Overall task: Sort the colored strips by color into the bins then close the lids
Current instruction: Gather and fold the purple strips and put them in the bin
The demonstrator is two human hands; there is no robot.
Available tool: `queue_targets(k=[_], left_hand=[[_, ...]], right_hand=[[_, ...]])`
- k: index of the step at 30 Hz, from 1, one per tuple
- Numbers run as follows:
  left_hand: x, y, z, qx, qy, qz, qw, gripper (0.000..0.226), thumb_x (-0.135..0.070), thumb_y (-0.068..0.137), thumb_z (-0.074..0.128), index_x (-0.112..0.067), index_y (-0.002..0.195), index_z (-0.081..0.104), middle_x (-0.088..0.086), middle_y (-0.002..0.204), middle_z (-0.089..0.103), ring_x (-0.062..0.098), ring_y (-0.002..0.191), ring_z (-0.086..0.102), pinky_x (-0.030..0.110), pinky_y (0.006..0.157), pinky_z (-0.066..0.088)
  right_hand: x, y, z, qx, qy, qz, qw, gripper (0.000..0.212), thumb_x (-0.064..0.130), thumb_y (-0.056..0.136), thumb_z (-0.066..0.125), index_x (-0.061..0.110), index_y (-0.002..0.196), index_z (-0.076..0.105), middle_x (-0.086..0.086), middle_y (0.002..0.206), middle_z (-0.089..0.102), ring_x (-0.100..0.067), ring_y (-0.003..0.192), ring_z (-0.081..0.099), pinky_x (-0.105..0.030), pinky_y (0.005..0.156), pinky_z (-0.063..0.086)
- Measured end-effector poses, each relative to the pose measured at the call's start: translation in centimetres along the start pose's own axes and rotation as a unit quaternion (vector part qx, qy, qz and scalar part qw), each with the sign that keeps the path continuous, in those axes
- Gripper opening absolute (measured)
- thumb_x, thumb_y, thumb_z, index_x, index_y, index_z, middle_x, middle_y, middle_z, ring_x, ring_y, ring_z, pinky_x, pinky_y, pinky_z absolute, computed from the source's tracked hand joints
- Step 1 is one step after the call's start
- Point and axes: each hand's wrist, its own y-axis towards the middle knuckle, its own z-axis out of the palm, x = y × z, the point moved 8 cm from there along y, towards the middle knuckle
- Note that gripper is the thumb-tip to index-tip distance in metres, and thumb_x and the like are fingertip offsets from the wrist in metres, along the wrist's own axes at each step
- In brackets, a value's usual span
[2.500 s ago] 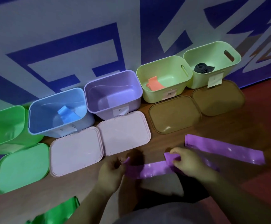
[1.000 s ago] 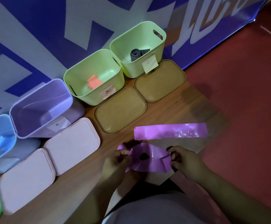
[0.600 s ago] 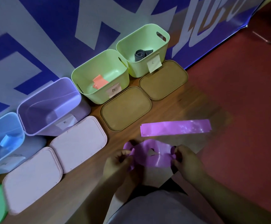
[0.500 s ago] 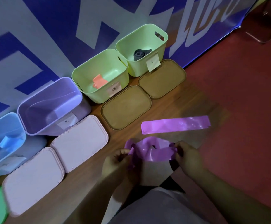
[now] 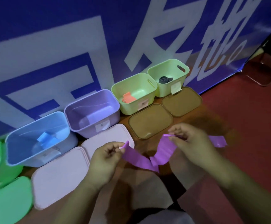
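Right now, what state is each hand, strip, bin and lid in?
held strip: sagging, creased
left hand: pinches one end
right hand: pinches other end
second strip: lying flat
purple bin: open
blue bin: open, holds blue strip
pale green bins: open
lids: off, lying before bins

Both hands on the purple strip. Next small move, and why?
Likely carry the strip forward and left over the purple bin and let go. The left hand and right hand each pinch an end, it sags between them, and that bin stands open with its lid off in front. A second strip lies beyond the right hand.
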Motion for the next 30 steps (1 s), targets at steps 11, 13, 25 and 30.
queue_targets(k=[11,13,25,30], left_hand=[[-8.6,-0.5,-5.9,-0.035,0.171,0.106,0.979,0.025,-0.02,0.091,0.07,-0.043,0.083,0.073,-0.018,0.084,0.072,0.003,0.078,0.067,0.021,0.073,0.053],[-10.5,-0.8,-5.9,-0.042,0.188,0.122,0.974,0.028,-0.019,0.089,0.072,-0.045,0.078,0.07,-0.021,0.081,0.07,0.002,0.075,0.066,0.012,0.065,0.049],[-17.9,-1.7,-0.6,-0.052,-0.084,0.11,0.989,0.013,0.001,0.089,0.066,-0.004,0.091,0.078,0.008,0.081,0.077,0.008,0.072,0.069,0.016,0.066,0.053],[-19.6,-1.1,3.3,-0.036,-0.136,0.1,0.985,0.013,-0.002,0.089,0.065,-0.002,0.091,0.078,0.015,0.091,0.077,0.021,0.084,0.073,0.026,0.079,0.058]], right_hand=[[11.5,2.2,0.3,0.06,0.082,-0.097,0.99,0.033,-0.004,0.079,0.076,0.027,0.09,0.07,0.005,0.079,0.067,-0.002,0.066,0.057,-0.014,0.066,0.048],[12.8,2.1,0.7,0.107,0.064,-0.111,0.986,0.028,0.0,0.08,0.076,0.026,0.09,0.071,0.005,0.08,0.069,-0.001,0.066,0.057,-0.013,0.064,0.048],[17.4,2.2,-3.8,0.166,0.099,-0.256,0.947,0.029,0.005,0.08,0.078,0.033,0.089,0.074,0.012,0.087,0.074,-0.01,0.088,0.069,-0.033,0.082,0.055],[16.9,3.3,-6.8,0.129,0.086,-0.324,0.933,0.023,0.01,0.078,0.08,0.03,0.089,0.075,0.015,0.087,0.073,-0.011,0.088,0.07,-0.032,0.077,0.057]])
